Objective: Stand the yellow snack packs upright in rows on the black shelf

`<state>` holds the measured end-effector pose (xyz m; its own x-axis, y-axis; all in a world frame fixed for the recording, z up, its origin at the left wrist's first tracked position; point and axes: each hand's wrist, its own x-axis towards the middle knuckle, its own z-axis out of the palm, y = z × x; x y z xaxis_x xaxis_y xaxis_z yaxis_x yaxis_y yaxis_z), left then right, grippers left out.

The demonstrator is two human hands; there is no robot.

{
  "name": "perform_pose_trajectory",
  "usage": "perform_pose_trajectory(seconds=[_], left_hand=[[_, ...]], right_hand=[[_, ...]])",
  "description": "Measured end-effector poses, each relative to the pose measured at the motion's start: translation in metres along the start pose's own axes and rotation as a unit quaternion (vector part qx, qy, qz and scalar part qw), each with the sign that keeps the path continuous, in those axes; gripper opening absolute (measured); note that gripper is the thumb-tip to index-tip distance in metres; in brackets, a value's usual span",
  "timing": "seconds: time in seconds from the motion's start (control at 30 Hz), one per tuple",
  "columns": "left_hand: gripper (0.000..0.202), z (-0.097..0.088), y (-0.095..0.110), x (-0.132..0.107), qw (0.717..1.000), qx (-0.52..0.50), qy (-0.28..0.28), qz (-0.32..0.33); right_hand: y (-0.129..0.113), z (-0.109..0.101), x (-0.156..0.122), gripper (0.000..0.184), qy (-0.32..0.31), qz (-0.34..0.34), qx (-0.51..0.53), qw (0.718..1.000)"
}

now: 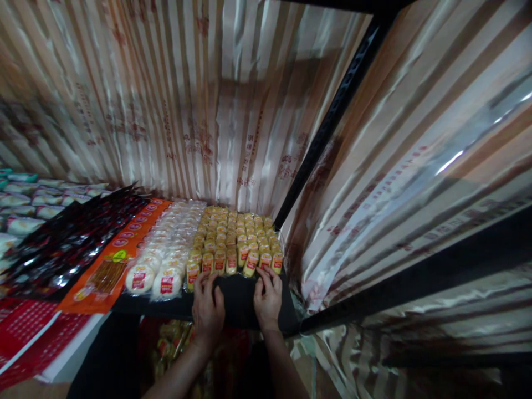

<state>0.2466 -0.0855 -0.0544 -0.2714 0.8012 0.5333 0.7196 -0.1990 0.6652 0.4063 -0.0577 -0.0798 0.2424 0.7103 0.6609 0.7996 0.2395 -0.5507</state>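
Rows of small yellow wrapped snack packs (231, 260) with red labels stand on a dark shelf (235, 296). My left hand (208, 305) rests at the front edge of these packs, its fingertips against the bottom of the front row and its thumb apart. To the right, my right hand (268, 296) reaches to the same front row with bent fingers spread, fingertips touching the packs near the right end. One front pack (250, 264) leans to the side between the two hands. Neither hand is wrapped around a pack.
Left of the yellow packs lie white round packs (168, 282), an orange bag (97, 277), dark shiny packets (70, 238) and pale packets (22, 226). A black post (332, 119) rises at the right. Striped sheeting (199, 100) hangs behind. More yellow packs (168, 341) are below the shelf.
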Motion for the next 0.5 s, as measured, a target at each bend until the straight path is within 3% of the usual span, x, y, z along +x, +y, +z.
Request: perform_pose_trajectory(seconds=[0.17,0.33,0.5], left_hand=[[0.035,-0.028,-0.026,0.006,0.996,-0.007,0.03,-0.086],[0.042,-0.029,-0.037,0.007,0.989,-0.013,-0.031,-0.143],[0.043,-0.026,-0.041,0.004,0.984,-0.017,-0.058,-0.17]], right_hand=[[-0.036,0.008,-0.007,0.031,-0.111,-0.041,0.063,0.991],[-0.085,0.036,-0.024,0.038,-0.205,-0.022,0.123,0.971],[-0.101,0.061,-0.039,0.042,-0.232,0.009,0.138,0.963]])
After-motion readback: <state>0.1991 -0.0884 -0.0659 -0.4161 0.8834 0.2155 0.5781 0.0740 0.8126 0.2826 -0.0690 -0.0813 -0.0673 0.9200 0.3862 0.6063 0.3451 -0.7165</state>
